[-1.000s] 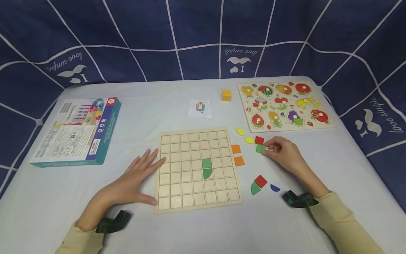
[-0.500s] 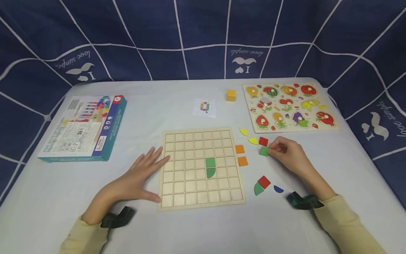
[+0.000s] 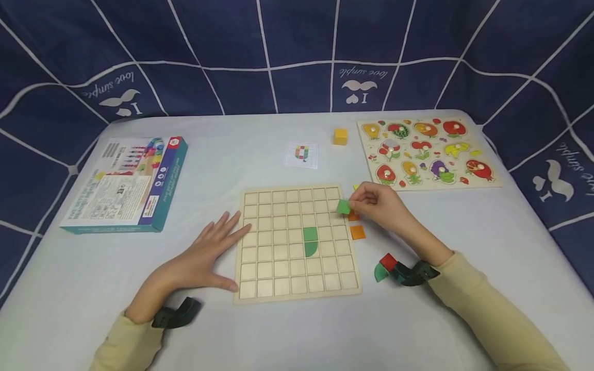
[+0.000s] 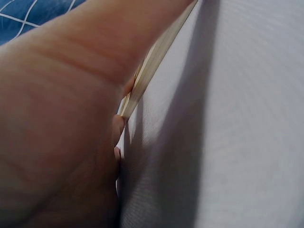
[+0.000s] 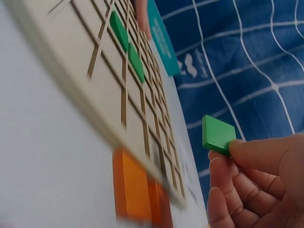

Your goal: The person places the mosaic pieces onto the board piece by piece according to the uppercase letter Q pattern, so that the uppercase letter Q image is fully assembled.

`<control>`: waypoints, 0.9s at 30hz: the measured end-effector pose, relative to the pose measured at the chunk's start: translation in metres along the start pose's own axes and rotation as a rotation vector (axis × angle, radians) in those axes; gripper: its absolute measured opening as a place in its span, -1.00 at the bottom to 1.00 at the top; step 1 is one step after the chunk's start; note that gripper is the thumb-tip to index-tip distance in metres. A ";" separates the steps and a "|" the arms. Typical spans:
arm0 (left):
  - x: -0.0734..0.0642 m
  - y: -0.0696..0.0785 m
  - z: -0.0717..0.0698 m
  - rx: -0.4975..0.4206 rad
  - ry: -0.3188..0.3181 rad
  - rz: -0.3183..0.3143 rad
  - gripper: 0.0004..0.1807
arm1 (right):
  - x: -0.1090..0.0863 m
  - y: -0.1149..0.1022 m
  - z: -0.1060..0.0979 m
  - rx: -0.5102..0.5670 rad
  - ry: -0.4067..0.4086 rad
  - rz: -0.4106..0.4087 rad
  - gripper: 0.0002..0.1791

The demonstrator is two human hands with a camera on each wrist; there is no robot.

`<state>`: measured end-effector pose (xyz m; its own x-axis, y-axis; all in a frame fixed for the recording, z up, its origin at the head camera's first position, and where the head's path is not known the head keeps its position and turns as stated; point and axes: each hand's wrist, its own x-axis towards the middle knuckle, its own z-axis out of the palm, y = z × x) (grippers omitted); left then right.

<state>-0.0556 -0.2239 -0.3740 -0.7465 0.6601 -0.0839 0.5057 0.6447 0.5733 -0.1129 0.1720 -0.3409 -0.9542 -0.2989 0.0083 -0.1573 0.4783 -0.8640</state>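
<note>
Green square tile (image 3: pixel 343 207) held up by the grid board's (image 3: pixel 274 251) right edge

The right hand (image 3: pixel 378 201) has its grip clamped on the tile, thumb against fingertips. Two orange tiles (image 3: pixel 358 232) lie lower on the surface (image 3: pixel 297 335), beside the board, one partly hidden by the fingers. Another green square (image 3: pixel 310 234) and a green quarter-circle (image 3: pixel 311 249) sit in neighbouring cells. The left hand (image 3: pixel 199 260), fingers spread apart, touches the board's left edge.
</note>
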 end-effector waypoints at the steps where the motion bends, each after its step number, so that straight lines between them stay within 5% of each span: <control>1: 0.001 0.000 0.000 0.003 0.001 0.004 0.27 | 0.005 -0.003 0.005 0.011 -0.010 -0.009 -0.93; 12: 0.005 0.001 -0.002 0.005 -0.015 -0.019 0.29 | 0.029 -0.017 0.048 -0.007 -0.093 -0.050 -0.94; 27: 0.002 0.003 -0.002 0.003 -0.014 -0.026 0.30 | 0.025 -0.019 0.061 -0.167 -0.099 -0.165 -0.86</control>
<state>-0.0566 -0.2220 -0.3707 -0.7532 0.6485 -0.1100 0.4875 0.6627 0.5685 -0.1180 0.1054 -0.3550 -0.8840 -0.4595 0.0854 -0.3561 0.5440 -0.7598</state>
